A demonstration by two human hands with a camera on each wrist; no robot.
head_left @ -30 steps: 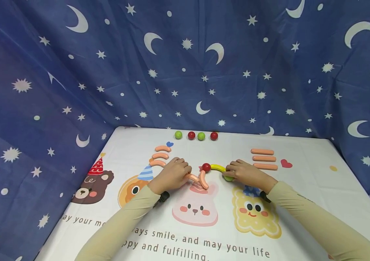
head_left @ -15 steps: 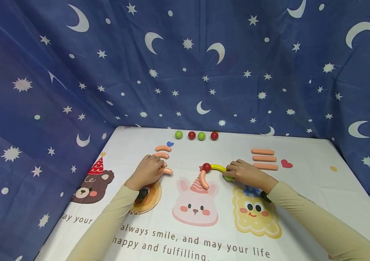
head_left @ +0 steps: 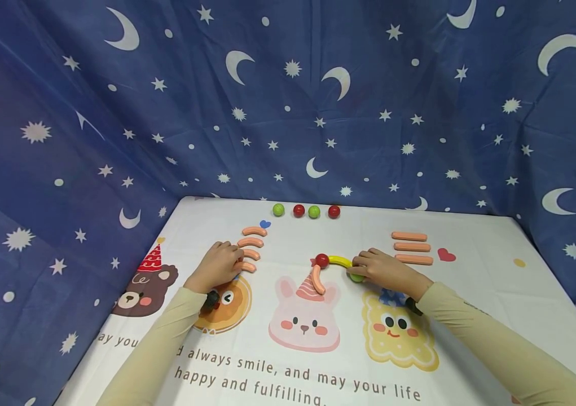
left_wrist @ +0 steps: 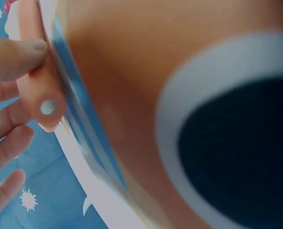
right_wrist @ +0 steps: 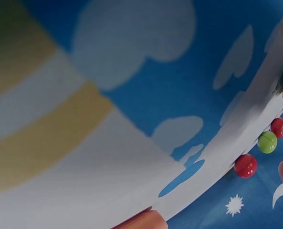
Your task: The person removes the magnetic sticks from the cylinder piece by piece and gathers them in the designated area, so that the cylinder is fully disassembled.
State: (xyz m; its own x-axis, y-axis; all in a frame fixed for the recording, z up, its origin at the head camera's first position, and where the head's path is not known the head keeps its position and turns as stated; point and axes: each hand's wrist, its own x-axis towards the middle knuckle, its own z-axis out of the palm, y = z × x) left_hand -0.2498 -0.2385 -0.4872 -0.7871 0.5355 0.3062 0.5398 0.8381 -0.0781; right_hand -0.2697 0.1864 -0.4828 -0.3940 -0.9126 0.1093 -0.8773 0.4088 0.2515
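My left hand [head_left: 216, 265] is at the left column of curved sausages, thumb and fingers pinching the nearest sausage [head_left: 247, 267]. In the left wrist view the thumb presses on this sausage [left_wrist: 44, 90], whose end has a whitish spot; the other fingers spread below it. Near the table's middle my right hand [head_left: 384, 269] has its fingers curled over a green ball [head_left: 356, 277], partly hidden. A yellow curved piece [head_left: 339, 260] runs from this ball to a red ball [head_left: 321, 260]. Below the red ball lies another curved sausage [head_left: 318, 280].
Two more green balls and two red balls [head_left: 334, 211] alternate in a row along the back edge. Three straight sausages [head_left: 412, 247] lie stacked in rows at the right. A printed white cloth [head_left: 491, 316] covers the table, with a starry blue curtain [head_left: 288, 101] behind.
My left hand has carried a curved sausage from beside the middle arrangement leftward to the near end of the left column, then shifted it slightly further left. The right hand has stayed put.
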